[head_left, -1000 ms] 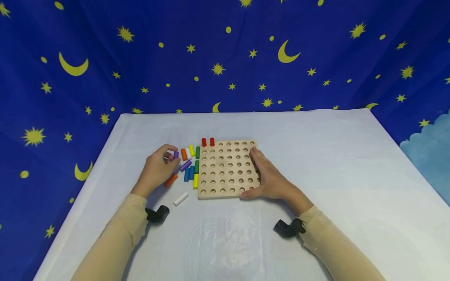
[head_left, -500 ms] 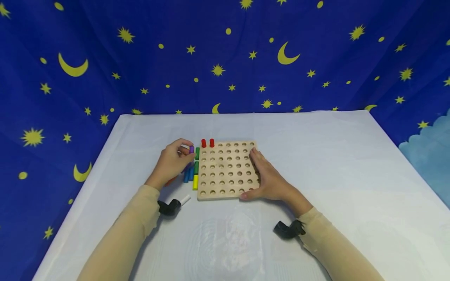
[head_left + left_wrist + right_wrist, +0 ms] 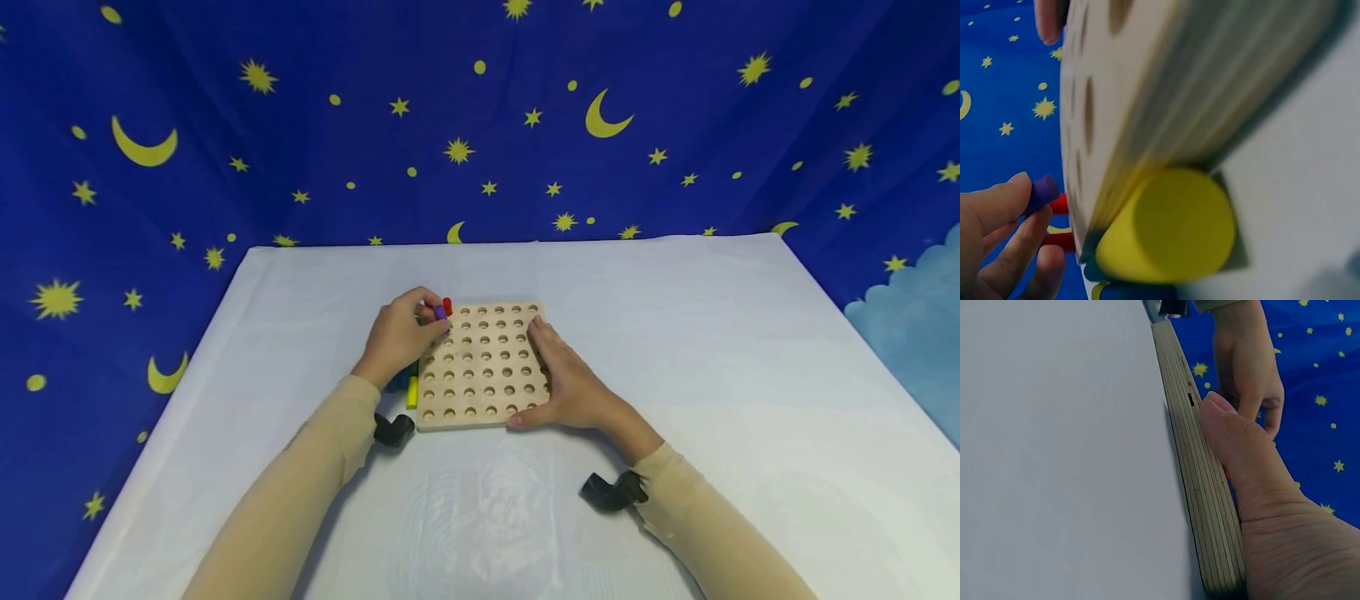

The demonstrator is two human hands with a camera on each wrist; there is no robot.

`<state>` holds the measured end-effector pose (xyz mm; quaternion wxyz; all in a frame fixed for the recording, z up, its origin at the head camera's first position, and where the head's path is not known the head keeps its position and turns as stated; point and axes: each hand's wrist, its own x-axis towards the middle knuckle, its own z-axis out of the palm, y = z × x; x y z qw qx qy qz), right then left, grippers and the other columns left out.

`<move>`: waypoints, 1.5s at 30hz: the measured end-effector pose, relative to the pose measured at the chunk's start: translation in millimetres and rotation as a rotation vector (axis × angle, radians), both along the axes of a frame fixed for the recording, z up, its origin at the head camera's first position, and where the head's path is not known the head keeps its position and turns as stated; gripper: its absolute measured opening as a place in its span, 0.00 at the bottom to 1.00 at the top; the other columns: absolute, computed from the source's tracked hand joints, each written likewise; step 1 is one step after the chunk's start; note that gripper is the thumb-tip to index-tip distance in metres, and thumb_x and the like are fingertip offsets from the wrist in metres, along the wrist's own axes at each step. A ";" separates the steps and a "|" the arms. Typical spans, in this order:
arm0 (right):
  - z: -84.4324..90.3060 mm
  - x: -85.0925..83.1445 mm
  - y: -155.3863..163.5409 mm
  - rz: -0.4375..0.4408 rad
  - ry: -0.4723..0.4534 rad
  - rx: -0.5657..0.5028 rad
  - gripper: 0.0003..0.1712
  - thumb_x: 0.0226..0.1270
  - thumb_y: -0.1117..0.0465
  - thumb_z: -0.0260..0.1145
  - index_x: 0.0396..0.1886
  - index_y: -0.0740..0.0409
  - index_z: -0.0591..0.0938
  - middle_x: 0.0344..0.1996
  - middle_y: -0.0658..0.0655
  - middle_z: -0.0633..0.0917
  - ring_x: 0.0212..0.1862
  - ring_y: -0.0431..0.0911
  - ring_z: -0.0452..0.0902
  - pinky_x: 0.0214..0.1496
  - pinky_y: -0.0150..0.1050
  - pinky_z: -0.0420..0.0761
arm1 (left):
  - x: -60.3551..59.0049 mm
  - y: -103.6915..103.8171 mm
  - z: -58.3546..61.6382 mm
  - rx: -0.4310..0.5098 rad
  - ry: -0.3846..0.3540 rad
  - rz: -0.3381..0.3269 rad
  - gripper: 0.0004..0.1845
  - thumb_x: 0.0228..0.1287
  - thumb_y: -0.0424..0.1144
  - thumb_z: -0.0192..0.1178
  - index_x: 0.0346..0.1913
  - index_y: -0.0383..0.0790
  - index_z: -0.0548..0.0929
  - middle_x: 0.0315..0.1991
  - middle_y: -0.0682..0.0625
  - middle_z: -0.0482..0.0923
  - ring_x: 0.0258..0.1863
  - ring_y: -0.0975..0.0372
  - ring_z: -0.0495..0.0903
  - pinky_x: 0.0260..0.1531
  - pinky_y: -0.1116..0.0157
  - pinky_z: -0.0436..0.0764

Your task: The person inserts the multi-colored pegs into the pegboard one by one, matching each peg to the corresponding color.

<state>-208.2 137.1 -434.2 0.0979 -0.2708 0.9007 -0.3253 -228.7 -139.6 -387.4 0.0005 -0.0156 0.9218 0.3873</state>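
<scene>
A square wooden pegboard (image 3: 483, 367) with rows of round holes lies on the white table. My left hand (image 3: 423, 321) pinches a short purple peg (image 3: 440, 312) over the board's far left corner, close beside an upright red peg (image 3: 447, 306). In the left wrist view the purple peg (image 3: 1041, 192) sits between my fingertips (image 3: 1004, 203) near the board's edge (image 3: 1147, 94). My right hand (image 3: 558, 375) rests flat on the board's right side with straight fingers. Its thumb (image 3: 1235, 444) presses against the board's layered near edge (image 3: 1200, 487).
Loose pegs lie left of the board, partly hidden by my left wrist: a yellow one (image 3: 411, 392) (image 3: 1169, 228) and a blue one (image 3: 396, 382). Black wrist mounts (image 3: 393, 429) (image 3: 607, 492) hang under both sleeves. White cloth (image 3: 675, 333) spreads around; a starry blue backdrop stands behind.
My left hand lifted the purple peg from the loose pile and carried it right to the board's far left corner. The right hand stayed on the board.
</scene>
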 end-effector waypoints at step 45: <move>0.1 -1.1 -1.1 -0.014 -0.020 0.021 0.84 0.34 0.27 0.79 0.81 0.52 0.38 0.81 0.52 0.37 0.82 0.49 0.31 0.80 0.55 0.42 | 30.5 -33.9 21.4 -0.009 0.018 -0.086 0.20 0.72 0.43 0.59 0.64 0.48 0.73 0.56 0.47 0.78 0.38 0.54 0.73 0.36 0.59 0.74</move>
